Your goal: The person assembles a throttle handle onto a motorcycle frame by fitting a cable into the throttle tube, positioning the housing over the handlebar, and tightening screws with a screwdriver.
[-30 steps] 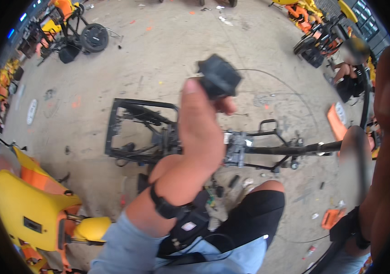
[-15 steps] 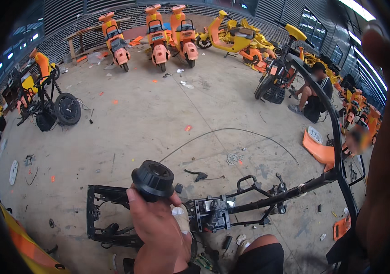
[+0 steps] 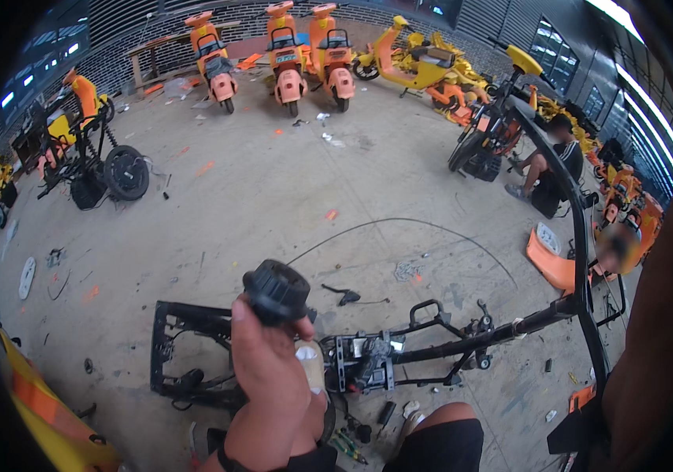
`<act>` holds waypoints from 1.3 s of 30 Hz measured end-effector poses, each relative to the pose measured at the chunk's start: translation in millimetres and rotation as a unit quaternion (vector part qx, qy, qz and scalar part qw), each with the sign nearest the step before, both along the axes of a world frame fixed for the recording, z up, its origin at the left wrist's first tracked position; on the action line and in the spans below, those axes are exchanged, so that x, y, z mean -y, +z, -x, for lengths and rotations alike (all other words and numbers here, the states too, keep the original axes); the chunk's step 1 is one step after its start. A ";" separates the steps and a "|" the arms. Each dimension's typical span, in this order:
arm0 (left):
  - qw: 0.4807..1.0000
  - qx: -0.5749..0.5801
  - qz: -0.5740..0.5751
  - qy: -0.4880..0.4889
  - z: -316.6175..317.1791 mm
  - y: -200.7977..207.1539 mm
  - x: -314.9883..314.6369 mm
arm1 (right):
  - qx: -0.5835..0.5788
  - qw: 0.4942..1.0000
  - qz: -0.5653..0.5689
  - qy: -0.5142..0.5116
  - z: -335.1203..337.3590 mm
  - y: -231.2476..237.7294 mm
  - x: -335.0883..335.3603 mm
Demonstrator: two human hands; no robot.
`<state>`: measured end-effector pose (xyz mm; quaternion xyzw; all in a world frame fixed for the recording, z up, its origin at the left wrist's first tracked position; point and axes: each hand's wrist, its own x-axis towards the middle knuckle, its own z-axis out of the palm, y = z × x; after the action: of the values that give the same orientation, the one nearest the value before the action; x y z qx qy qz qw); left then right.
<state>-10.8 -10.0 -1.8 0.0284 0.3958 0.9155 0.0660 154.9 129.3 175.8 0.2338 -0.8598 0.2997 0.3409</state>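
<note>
My left hand (image 3: 273,385) is closed around a round black part with a ribbed rim (image 3: 277,291), its thumb at the left side and a fingertip at the right. The part is raised above a bare black scooter frame (image 3: 486,337) lying across the floor in front of me. On the middle of that frame rests a dark object shaped like a power drill (image 3: 372,362). My right forearm (image 3: 659,330), dark and very close, runs up the right rim; its hand is out of the picture.
A bent cable (image 3: 399,220) and a brake lever (image 3: 343,296) lie on the concrete beyond the frame. Green-handled pliers (image 3: 348,447) are near my knee. At right, an orange body panel (image 3: 549,263) lies near a seated person (image 3: 553,169). Orange scooters (image 3: 285,63) stand at the back.
My left hand has moved slightly right and up with the black part, which now tilts differently. My right fingertip has left the upper right of the picture. The whole view has shifted a little.
</note>
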 end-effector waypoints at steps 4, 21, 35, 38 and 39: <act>0.999 -0.015 0.031 -0.021 0.0 2.9 3.5 | -0.001 1.000 0.013 0.012 1.4 7.1 -4.1; 0.990 -0.043 0.128 -0.032 -3.7 -7.4 3.7 | 0.126 0.988 0.045 0.081 77.0 32.2 -1.2; 0.982 -0.086 0.146 -0.082 -31.2 -3.9 -9.7 | 0.275 0.943 -0.050 -0.182 95.1 -53.2 34.2; 0.987 -0.035 0.158 -0.012 -36.5 -33.4 -14.5 | 0.291 0.938 -0.052 -0.182 91.9 -55.9 44.7; 0.952 -0.072 0.287 -0.080 -47.7 -0.3 -16.9 | 0.298 0.928 -0.048 -0.218 81.0 -52.1 30.2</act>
<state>36.8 6.9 -2.1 0.1059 0.6422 0.7503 0.1159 73.9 99.1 123.7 -0.0431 -0.9650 0.2323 0.1141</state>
